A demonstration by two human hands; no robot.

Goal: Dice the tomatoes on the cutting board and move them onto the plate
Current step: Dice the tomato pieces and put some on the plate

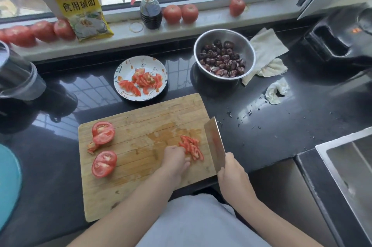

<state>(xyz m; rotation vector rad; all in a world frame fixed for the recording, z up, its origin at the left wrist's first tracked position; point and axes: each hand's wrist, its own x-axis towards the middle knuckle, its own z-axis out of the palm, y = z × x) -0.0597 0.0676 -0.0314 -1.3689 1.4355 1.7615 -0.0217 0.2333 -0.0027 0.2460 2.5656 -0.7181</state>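
Gripping the cleaver (214, 142), the right hand (233, 174) stands its blade just at 3 o'clock of the cut tomato strips (191, 147). The left hand (175, 159), fingers curled, touches their 8 o'clock side; whether it pinches them I cannot tell. They run 11 to 5 on the wet cutting board (141, 186). Tomato halves (103, 152) wait at 9 o'clock. The plate (120, 71) sits at 11, already holding pieces.
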